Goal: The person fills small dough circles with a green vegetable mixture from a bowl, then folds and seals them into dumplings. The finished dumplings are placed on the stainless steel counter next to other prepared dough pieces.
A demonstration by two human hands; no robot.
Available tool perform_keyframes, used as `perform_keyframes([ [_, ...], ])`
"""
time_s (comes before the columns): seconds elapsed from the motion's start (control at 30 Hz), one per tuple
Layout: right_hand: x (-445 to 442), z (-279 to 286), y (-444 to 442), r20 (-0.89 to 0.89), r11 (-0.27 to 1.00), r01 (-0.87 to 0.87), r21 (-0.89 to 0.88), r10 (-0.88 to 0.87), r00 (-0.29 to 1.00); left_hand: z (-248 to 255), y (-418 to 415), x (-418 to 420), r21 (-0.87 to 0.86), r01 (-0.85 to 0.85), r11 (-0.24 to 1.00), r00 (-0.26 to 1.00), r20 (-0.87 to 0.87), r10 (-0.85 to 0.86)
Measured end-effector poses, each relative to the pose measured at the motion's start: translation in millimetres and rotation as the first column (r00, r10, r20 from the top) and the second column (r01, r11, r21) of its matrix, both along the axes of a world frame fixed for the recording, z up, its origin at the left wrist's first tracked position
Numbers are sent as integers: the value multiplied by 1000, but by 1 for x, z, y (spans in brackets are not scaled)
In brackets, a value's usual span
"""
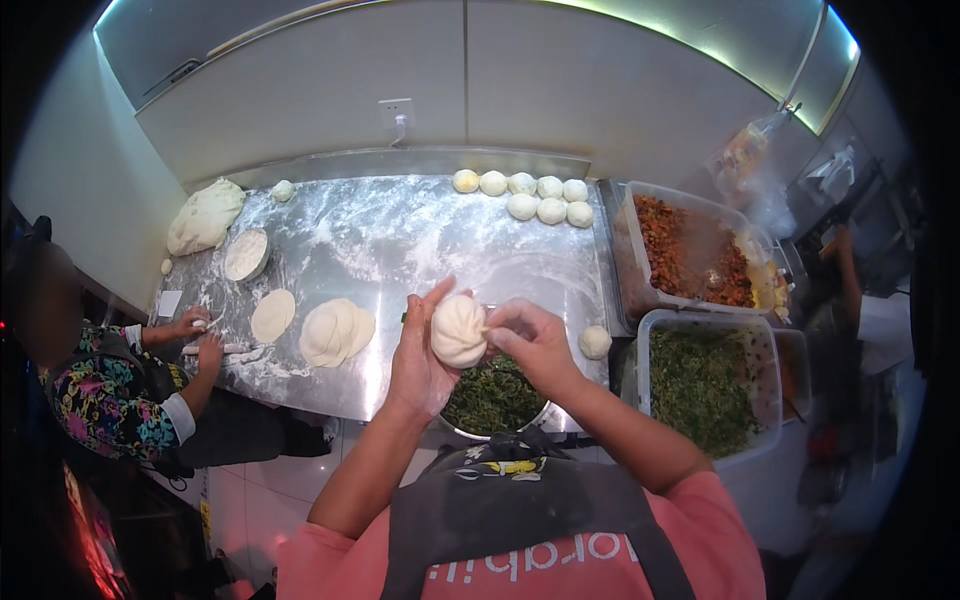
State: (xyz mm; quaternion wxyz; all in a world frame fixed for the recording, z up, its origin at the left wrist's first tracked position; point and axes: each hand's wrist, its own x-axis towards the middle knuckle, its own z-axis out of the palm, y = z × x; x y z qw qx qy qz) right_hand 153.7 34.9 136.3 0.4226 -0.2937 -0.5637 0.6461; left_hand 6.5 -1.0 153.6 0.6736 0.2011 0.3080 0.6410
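Observation:
A pleated dough bun (458, 332) rests in the palm of my left hand (421, 367), whose fingers curve up along its left side. The thumb and fingertips of my right hand (534, 341) pinch the gathered dough at the bun's right side. Directly beneath both hands is a round metal bowl of chopped green filling (495, 397), partly hidden by them. To the left, a stack of round dough wrappers (335, 333) lies on the floured steel table (405, 262), with a single wrapper (273, 316) beside it. One closed bun (595, 342) sits at the table's right edge.
Several round buns (551, 199) stand in two rows at the back right. Plastic tubs of reddish filling (694, 251) and green filling (701, 386) stand at right. A co-worker (120, 375) with a rolling pin (217, 349) is at left, near a flour bowl (247, 255) and dough mass (205, 217).

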Motion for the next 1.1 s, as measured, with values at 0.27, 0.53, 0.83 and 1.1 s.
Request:
perform_keyframes([
  [0.27,-18,3,-9,350,831,-63,553,-163,922,-38,-5,-9,-14,-87,996,996,35,87],
  [0.53,-35,32,-3,399,518,-215,828,-273,876,-32,-11,-36,-85,209,974,952,245,-182],
  [0.83,-34,22,10,472,356,-364,861,-291,832,-36,0,-51,-129,437,890,884,243,-399],
  [1.1,-16,-20,49,467,545,-286,788,-226,855,-56,32,-28,-288,243,926,964,178,-198],
])
